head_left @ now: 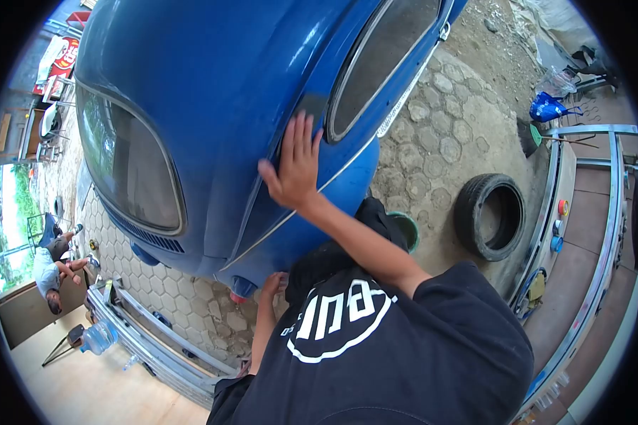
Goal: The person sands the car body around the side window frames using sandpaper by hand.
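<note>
Shirt (439,340), black with white print, occupies 5 to 6 o'clock, nearest the lens.

Right hand (295,164), 11 o'clock just off centre: laid over the blue bodywork between the two windows. Grip released; fingers straight, slightly parted, thumb spread toward 9 o'clock. Dark patch (310,106) at the fingertips, blurred; cannot tell whether pad or mark.

Left hand (273,284), 7 o'clock: low, close to the car's bottom edge, near the tail lamp (242,287). Palm side hidden; cannot tell whether this grip is clenched, released or grasping something.

Car (213,99), blue and rounded: spans roughly 9 to 1 o'clock, directly beyond the hands. Rear window (131,166) between 9 and 10 o'clock; side window (383,64) at 1 o'clock.

Bucket (405,230), green, 3 o'clock, partly behind the right arm. Tyre (469,216), 3 o'clock, farther out, on the ground.

Outer zone: metal frame (594,129) along 2 to 4 o'clock; blue bag (548,108) at 2; bottle (99,337) at 8; second person (47,269), light shirt, near 9.
</note>
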Demonstrator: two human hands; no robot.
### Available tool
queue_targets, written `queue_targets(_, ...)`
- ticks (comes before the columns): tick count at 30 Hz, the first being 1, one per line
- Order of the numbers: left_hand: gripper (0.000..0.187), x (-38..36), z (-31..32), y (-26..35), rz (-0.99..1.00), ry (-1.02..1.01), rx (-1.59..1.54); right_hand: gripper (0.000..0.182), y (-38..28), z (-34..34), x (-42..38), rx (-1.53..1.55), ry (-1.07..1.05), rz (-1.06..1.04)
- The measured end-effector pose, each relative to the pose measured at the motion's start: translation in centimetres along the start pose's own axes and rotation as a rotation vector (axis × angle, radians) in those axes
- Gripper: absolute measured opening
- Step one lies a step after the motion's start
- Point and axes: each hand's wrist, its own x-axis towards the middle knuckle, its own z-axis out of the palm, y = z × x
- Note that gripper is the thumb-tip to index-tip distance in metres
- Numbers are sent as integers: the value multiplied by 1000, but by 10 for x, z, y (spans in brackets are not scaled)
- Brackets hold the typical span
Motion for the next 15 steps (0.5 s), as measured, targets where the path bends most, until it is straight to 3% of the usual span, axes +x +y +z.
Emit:
queue_targets(3, 39, -10, 4, 22, -20, -58, 62, 85, -1, 3, -25, -32, -94, -4)
queue_targets(8, 38, 6, 10, 22, 39, -58, 50, 84, -1, -42, 84, 28, -5, 165)
queue_targets(11, 37, 10, 10, -4, 155, -35, 99, 85, 3, -9, 17, 58, -1, -3)
queue_targets(12, 38, 8, 12, -2, 148, -23, 114, 85, -3, 0, -23, 83, -51, -21)
queue_targets(15, 38, -12, 15, 7, 29, 3, 114, 86, -6, -2, -33, -1, -152, -44)
